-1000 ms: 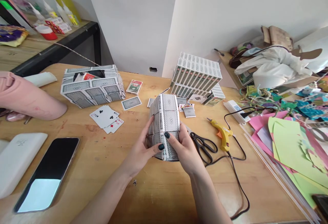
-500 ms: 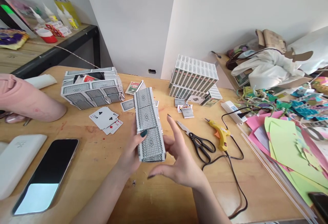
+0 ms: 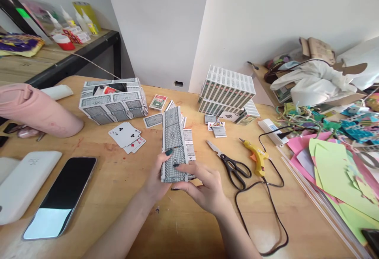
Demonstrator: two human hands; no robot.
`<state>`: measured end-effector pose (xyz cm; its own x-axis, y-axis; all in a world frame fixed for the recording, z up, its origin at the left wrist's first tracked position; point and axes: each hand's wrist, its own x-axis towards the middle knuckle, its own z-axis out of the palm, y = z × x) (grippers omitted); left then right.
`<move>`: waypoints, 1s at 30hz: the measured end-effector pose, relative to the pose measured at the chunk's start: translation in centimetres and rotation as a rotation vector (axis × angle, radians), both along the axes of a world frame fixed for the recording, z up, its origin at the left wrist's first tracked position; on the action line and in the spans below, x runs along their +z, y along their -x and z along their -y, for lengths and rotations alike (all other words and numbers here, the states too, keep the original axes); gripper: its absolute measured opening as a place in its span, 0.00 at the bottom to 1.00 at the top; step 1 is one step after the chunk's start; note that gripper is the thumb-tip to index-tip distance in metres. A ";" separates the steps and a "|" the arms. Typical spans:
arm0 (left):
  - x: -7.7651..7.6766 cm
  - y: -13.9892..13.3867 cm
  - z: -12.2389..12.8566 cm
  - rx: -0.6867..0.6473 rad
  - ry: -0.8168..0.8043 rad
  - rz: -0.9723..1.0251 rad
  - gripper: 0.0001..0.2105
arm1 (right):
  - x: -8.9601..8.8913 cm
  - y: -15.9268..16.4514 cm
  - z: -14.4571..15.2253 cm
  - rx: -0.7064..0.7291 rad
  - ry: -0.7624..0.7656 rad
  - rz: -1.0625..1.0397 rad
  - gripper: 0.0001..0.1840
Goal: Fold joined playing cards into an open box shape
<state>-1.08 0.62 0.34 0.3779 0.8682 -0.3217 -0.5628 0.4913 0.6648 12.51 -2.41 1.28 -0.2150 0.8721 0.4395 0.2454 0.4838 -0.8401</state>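
Observation:
A long box-like piece made of joined playing cards [image 3: 173, 136], grey-patterned backs outward, is held over the middle of the table, its narrow length pointing away from me. My left hand [image 3: 156, 172] grips its left side near the close end, thumb on the top face. On the right, my right hand [image 3: 207, 184] has its index finger on the top face and its thumb at the near edge, closed round that end. More patterned card parts [image 3: 188, 142] show beyond its right side; what lies underneath is hidden.
A larger box made of cards [image 3: 114, 103] stands at back left, near loose cards [image 3: 126, 136]. Stacked card packs [image 3: 226, 91] are at the back. Scissors [image 3: 233, 168] and a corded yellow glue gun [image 3: 257, 158] lie right; a phone [image 3: 62, 196] and pink bottle [image 3: 44, 111] left.
My right hand has come in from an open pose beside the card piece and closed on its near end. The camera view has shifted slightly, moving everything a little rightward.

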 end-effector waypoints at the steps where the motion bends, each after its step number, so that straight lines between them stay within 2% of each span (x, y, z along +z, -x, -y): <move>1: -0.2 -0.1 0.0 -0.010 -0.017 -0.015 0.16 | 0.0 0.1 0.0 -0.010 -0.025 0.001 0.16; 3: -0.8 -0.4 0.0 -0.002 -0.092 -0.095 0.19 | 0.1 0.2 -0.1 -0.004 -0.047 0.024 0.12; 5: -1.6 -0.3 -0.1 0.106 -0.273 -0.293 0.21 | 0.6 0.0 -0.3 0.022 -0.048 0.093 0.08; 8: -2.4 0.8 -0.5 0.388 -0.725 -0.810 0.30 | 1.4 -0.7 -0.7 0.072 -0.074 0.271 0.09; 9: -2.4 1.4 -0.7 0.437 -0.901 -0.975 0.32 | 1.5 -1.1 -0.8 0.095 -0.091 0.335 0.10; 10: -2.4 2.1 -1.0 0.432 -1.081 -1.098 0.32 | 1.5 -1.4 -0.9 0.115 -0.108 0.390 0.10; 11: -2.3 2.9 -1.2 0.370 -1.257 -1.184 0.29 | 1.3 -1.7 -0.9 0.126 -0.118 0.433 0.11; 14: -2.0 4.6 -1.6 0.037 -1.591 -1.298 0.16 | -0.2 -2.6 -0.8 0.085 -0.108 0.495 0.11; 17: -2.5 5.0 -1.6 -0.108 -1.702 -1.364 0.05 | -2.2 -3.3 -0.3 0.018 -0.116 0.565 0.06; 20: -3.3 4.5 -1.5 -0.141 -1.730 -1.443 0.07 | -3.7 -4.0 0.1 -0.080 -0.199 0.657 0.04; 23: -3.7 4.0 -1.5 -0.153 -1.714 -1.474 0.07 | -4.2 -4.8 0.1 -0.169 -0.224 0.707 0.09; 25: -3.7 3.8 -1.5 -0.178 -1.708 -1.483 0.06 | -4.3 -5.2 -0.2 -0.104 -0.220 0.678 0.13; 28: -3.7 3.8 -1.6 -0.191 -1.702 -1.466 0.07 | -4.5 -5.5 -0.8 0.066 -0.200 0.553 0.17; 30: -3.8 3.8 -1.7 -0.178 -1.685 -1.428 0.08 | -4.8 -5.5 -1.0 0.103 -0.189 0.504 0.18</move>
